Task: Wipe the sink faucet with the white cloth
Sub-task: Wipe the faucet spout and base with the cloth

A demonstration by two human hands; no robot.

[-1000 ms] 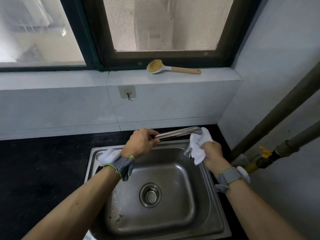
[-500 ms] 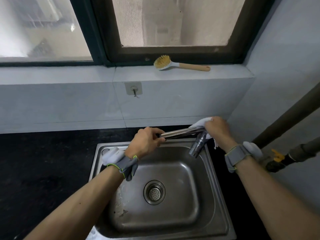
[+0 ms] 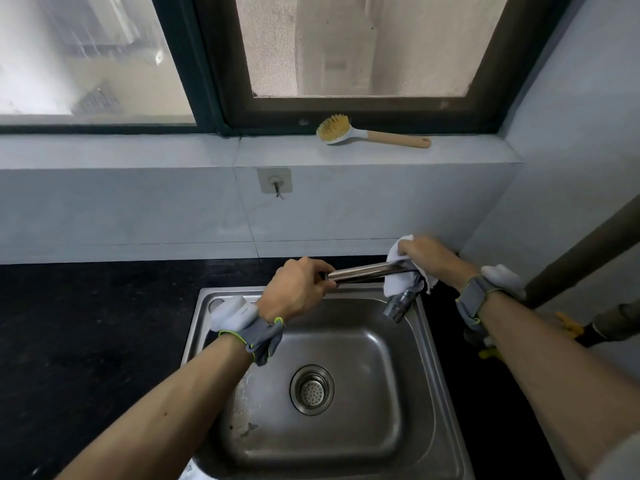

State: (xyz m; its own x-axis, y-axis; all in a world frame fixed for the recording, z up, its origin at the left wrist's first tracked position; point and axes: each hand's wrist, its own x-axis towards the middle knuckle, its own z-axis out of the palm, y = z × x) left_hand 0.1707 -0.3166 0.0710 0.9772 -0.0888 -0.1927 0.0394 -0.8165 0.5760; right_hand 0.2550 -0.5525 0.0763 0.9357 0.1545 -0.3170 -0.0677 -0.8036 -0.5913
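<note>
Both bare forearms reach forward from the lower corners, each wrist wrapped in a grey band with a white block on it. The left hand (image 3: 297, 292) is curled into a fist, knuckles up, gripping one end of the shiny steel faucet spout (image 3: 363, 273). The right hand (image 3: 427, 258) is bent down at the wrist, fingers closed on the crumpled white cloth (image 3: 398, 284) and pressing it over the spout's other end.

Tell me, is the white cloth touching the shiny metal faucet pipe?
Touching. The head view shows the white cloth, held in the right hand, wrapped around the bend of the shiny metal faucet pipe, with no gap between them.
</note>
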